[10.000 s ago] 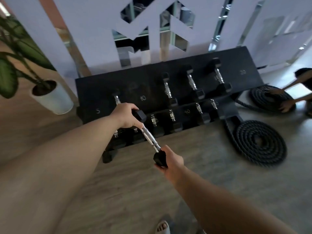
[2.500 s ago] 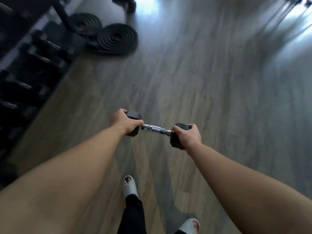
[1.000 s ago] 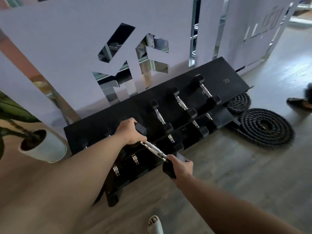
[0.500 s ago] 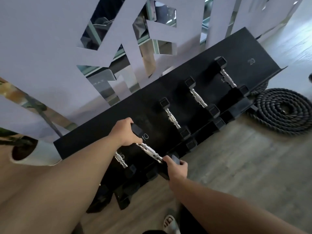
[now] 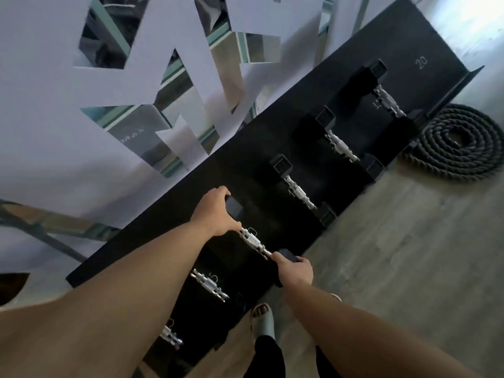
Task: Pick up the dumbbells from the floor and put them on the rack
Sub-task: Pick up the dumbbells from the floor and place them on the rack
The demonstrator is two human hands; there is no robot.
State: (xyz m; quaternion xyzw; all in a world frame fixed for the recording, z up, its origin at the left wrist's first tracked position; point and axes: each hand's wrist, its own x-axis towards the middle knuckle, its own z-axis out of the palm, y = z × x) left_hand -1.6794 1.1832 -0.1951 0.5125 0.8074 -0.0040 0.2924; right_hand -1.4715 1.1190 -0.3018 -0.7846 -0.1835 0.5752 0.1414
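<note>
I hold a black hex dumbbell with a chrome handle (image 5: 252,241) by its two heads, low over the sloped top shelf of the black rack (image 5: 237,170). My left hand (image 5: 215,212) grips the far head and my right hand (image 5: 293,270) grips the near head at the shelf's front edge. Whether the dumbbell touches the shelf I cannot tell. Three more dumbbells lie on the same shelf to the right: one (image 5: 298,190), a second (image 5: 341,145) and a third (image 5: 387,98). Another dumbbell (image 5: 210,286) lies below my left arm.
A coiled black battle rope (image 5: 458,148) lies on the wood floor to the right of the rack. My sandalled foot (image 5: 263,320) stands close to the rack's base. A white cut-out wall panel (image 5: 54,126) rises right behind the rack.
I have stepped closer and leaned over the rack. The dumbbell in both hands has moved forward and down onto the top shelf area, left of the three resting dumbbells.
</note>
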